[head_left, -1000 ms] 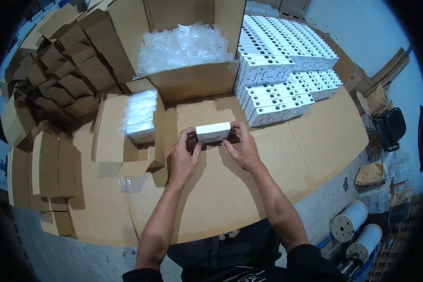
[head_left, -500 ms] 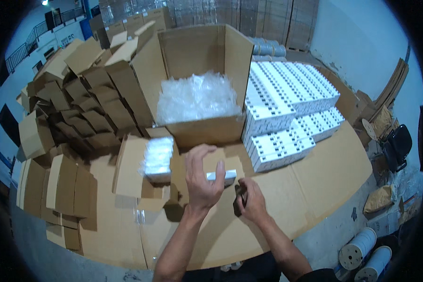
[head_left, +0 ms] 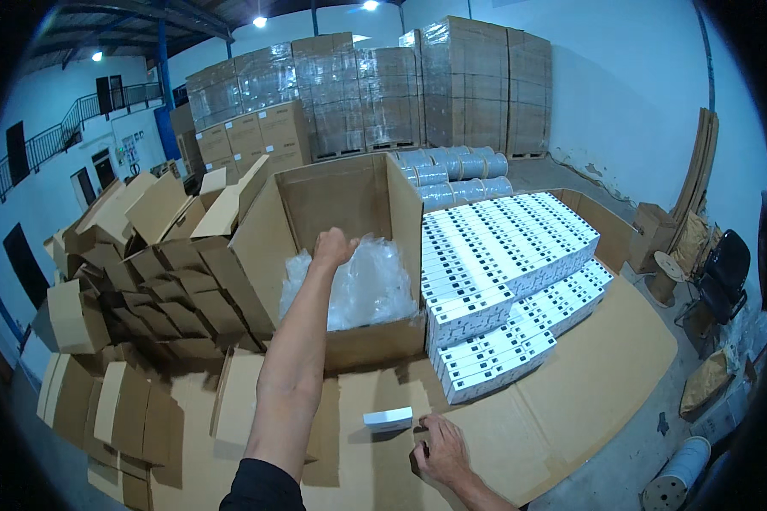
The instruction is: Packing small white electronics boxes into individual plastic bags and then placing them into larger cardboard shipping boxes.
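Stretched far forward, my left hand is inside a large open carton, over a heap of clear plastic bags. Its fingers are bent and closed at the top of the heap, apparently on a bag; the fingertips are hidden. My right hand rests low on the cardboard-covered table with its fingers curved and apart. A dark patch shows beside its thumb; I cannot tell whether it is a shadow or a thing. Just left of those fingers lies a small white box, apart from the hand.
The large carton's wall rises behind the small box. To its right stand stacked rows of white boxes. Open brown cartons pile up at the left. Behind are cable spools and wrapped pallets; a black chair stands at far right.
My left hand has gone from beside the small white box forward into the large carton. My right hand stays near the box. The view has tilted up, and my left arm covers the small carton of wrapped packs.
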